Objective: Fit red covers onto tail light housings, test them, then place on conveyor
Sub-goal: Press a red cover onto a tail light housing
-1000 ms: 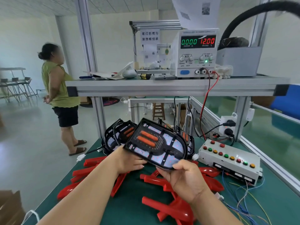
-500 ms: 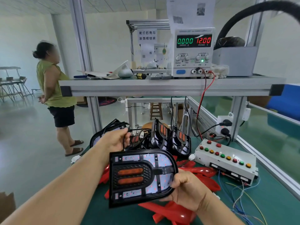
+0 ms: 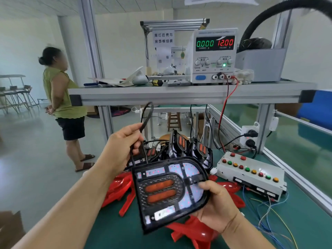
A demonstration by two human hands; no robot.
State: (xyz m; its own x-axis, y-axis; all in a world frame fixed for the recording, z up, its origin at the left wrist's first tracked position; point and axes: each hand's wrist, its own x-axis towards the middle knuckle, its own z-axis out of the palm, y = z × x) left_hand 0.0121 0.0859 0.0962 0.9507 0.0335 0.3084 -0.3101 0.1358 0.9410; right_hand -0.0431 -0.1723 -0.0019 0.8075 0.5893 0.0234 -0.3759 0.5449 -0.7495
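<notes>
Tail light housing [image 3: 167, 191]: lower centre, face up | right hand [image 3: 219, 209]: grips its right edge, thumb on face | left hand [image 3: 122, 146]: centre, pinches black cable [image 3: 147, 112] | red covers [image 3: 116, 189]: loose on green table [image 3: 305, 221] beneath.

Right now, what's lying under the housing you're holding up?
Red covers lie on the green table beneath the housing, showing at its left, right and near edges. Those directly under it are hidden by the housing and right hand.

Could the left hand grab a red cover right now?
Probably not: the left hand grips a black cable. The red covers lie just below it, unblocked, once it lets go.
</notes>
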